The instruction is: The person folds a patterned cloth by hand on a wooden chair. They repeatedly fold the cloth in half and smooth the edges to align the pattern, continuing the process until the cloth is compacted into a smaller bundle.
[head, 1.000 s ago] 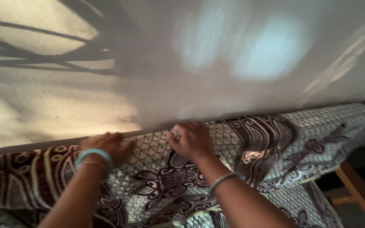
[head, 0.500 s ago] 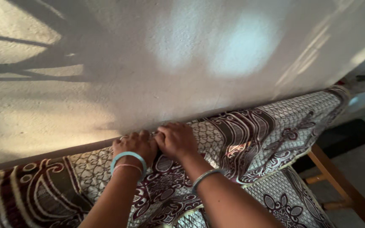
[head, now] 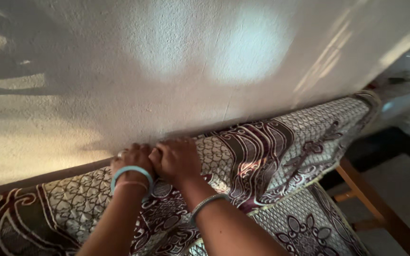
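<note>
Hands together, we press our left hand (head: 131, 161) and right hand (head: 179, 159), both clenched on the patterned cover (head: 262, 147), against the bed's wall-side edge, seemingly to tuck it.

Both hands, left hand (head: 131, 161) touching right hand (head: 177, 159), pressed the patterned bedcover (head: 262, 151) down along the pale wall (head: 191, 61) beside a wooden frame (head: 371, 204).

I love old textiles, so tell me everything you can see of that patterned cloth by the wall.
The patterned cloth looks like thick woven or quilted fabric in cream, maroon and dark brown, with scrolls, lattice and flower shapes and a pale edging. It lies draped along the top of a piece of furniture against the plastered wall, its front hanging down. The left hand and right hand press side by side on its upper edge at the wall.
</note>
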